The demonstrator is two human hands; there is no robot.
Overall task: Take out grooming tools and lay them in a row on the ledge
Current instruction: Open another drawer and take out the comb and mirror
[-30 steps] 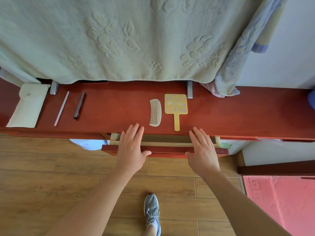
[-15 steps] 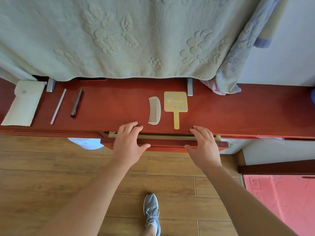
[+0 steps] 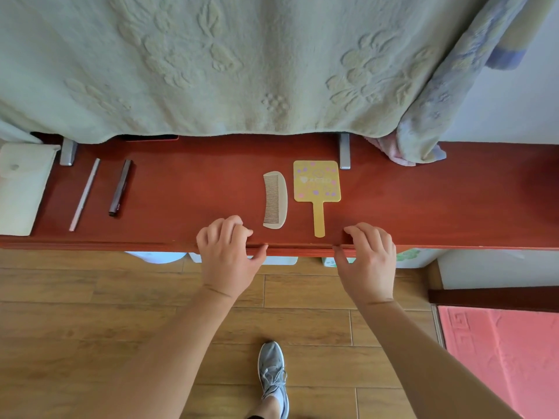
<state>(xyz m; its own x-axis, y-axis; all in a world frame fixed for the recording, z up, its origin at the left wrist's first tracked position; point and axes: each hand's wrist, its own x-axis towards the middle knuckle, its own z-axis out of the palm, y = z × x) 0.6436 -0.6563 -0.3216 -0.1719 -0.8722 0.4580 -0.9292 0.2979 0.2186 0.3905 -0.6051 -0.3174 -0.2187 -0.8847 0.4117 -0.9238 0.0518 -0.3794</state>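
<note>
The red-brown wooden ledge (image 3: 187, 189) runs across the whole view, its front edge above a plank floor (image 3: 90, 297). A pale green embossed towel (image 3: 211, 65) hangs over its back edge. At the far left lies a cream snap pouch (image 3: 21, 189), then a thin pale stick (image 3: 84, 194) and a dark brown pencil (image 3: 120, 187), each pointing front to back. A wide bare stretch separates them from the beige curved comb (image 3: 274, 200) and the yellow square hand mirror (image 3: 316, 189), which lie side by side, close but apart. More bare ledge lies to the mirror's right.

The left hand (image 3: 225, 255) has its fingers curled on the ledge top just left of the comb, thumb along the front lip, holding nothing. The right hand (image 3: 367, 261) mirrors it just right of the mirror's handle, also curled and holding nothing.

A second ago both hands were flat against the front of an open drawer under the ledge. Now the drawer front (image 3: 299, 251) sits flush beneath the edge, and the tools have not shifted.
</note>
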